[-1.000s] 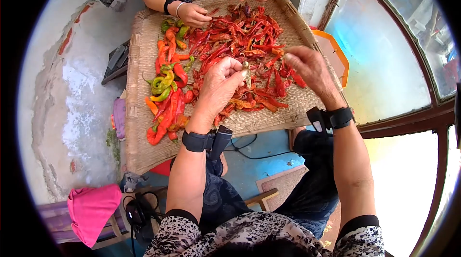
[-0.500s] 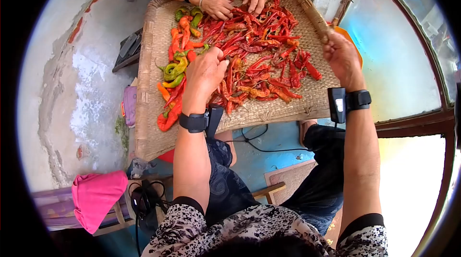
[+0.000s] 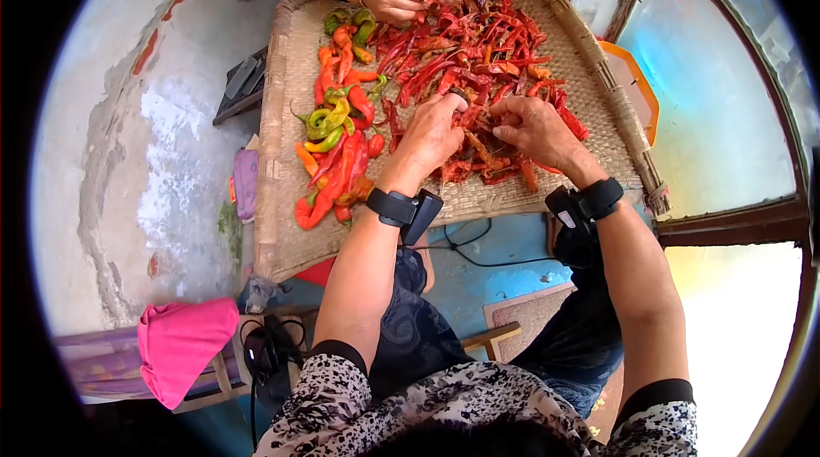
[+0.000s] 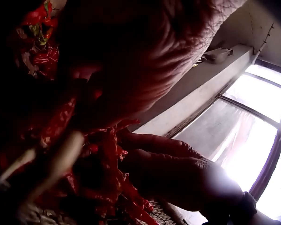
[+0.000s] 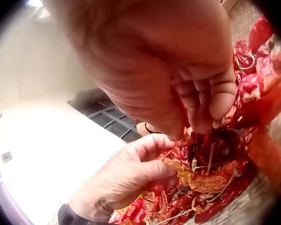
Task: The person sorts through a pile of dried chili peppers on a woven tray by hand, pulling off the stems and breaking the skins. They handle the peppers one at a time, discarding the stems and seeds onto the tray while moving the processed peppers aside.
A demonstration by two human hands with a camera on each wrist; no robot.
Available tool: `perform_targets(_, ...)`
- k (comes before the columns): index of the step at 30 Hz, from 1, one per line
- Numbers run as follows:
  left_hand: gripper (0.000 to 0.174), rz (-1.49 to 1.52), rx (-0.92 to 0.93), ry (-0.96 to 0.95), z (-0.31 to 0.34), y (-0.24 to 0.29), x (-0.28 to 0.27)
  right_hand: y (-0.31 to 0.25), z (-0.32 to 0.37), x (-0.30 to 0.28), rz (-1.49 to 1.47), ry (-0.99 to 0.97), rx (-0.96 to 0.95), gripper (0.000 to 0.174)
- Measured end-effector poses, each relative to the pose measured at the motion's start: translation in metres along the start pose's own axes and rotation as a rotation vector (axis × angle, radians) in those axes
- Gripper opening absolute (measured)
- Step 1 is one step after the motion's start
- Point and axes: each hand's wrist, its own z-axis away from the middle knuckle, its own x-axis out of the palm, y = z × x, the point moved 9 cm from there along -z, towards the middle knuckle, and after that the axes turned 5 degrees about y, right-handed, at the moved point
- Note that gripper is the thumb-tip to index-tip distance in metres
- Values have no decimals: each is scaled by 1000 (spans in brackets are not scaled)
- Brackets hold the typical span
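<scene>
Dried red chili peppers (image 3: 504,34), wrinkled and some with pale stems, lie heaped on a woven tray (image 3: 401,209). My left hand (image 3: 427,141) reaches into the near part of the heap; in the right wrist view its thumb and finger close round a dried pepper (image 5: 180,152). Just to the right, my right hand (image 3: 542,132) bends over the same heap with fingers curled. A bit of red shows between its thumb and fingers in the right wrist view, with the fingertips low among the peppers. The left wrist view is dark and hides most fingertips.
Fresh red, orange and green peppers (image 3: 342,158) lie along the tray's left side. Across the tray, another person's hands (image 3: 397,2) pinch a red pepper. A window (image 3: 709,107) stands at the right, a pink cloth (image 3: 184,354) at the lower left.
My right hand has left the tray's right rim and come left into the heap. My left hand has moved right among the dried peppers. The other person's hands have lifted a red pepper.
</scene>
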Motion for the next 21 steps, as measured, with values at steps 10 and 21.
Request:
perform_targets(10, 21, 395, -4, 160, -5, 20, -26, 6, -8, -10, -404, 155, 50, 21)
perform_targets(21, 16, 695, -114, 191, -6, 5, -26, 2, -4, -66, -402, 475, -65, 16)
